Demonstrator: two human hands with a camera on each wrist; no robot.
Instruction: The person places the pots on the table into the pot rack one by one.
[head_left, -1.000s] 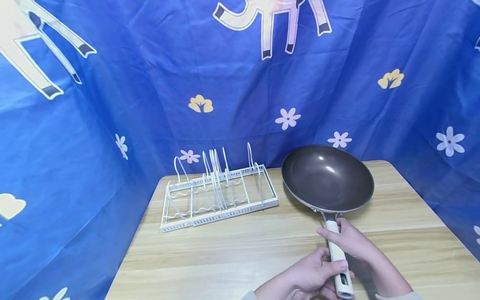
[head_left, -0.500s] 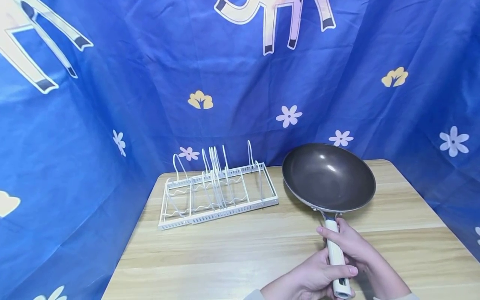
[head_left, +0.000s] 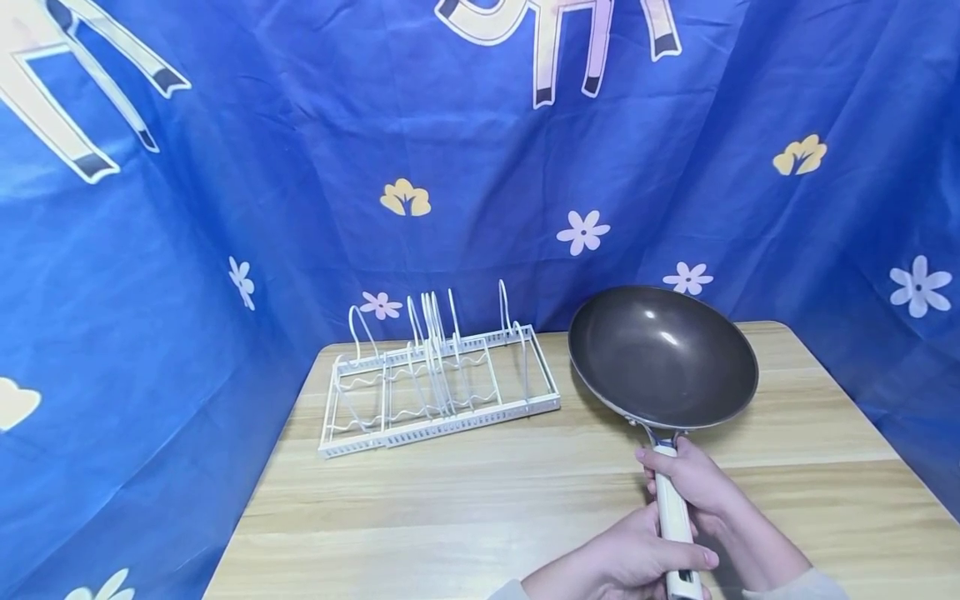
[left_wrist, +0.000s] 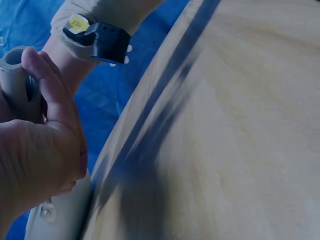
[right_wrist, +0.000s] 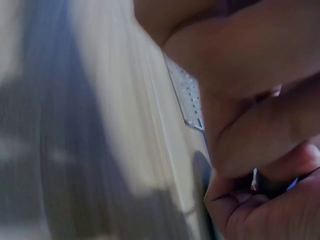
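Observation:
A frying pan [head_left: 663, 358] with a dark, deep bowl is at the right of the table, its inside facing up and toward me. Its white handle [head_left: 672, 508] points toward me. My right hand [head_left: 701, 483] grips the handle close to the bowl, thumb on top. Nearer to me, my left hand [head_left: 637, 554] holds the handle toward its end, with the thumb laid across it. In the left wrist view, the handle's hollow end [left_wrist: 17, 75] pokes out by a thumb, and the pan's pale outside [left_wrist: 60, 217] shows below. Fingers fill the right of the right wrist view.
A white wire rack [head_left: 442, 392] with upright loops stands at the back left of the wooden table [head_left: 420, 508]. Behind and beside the table hangs a blue patterned cloth [head_left: 480, 183]. The pan's far rim comes close to this cloth.
My left hand has slid its thumb farther across the handle and closed its grip. The pan shifts very slightly right, while the head view also moves a little. The rack stays in place.

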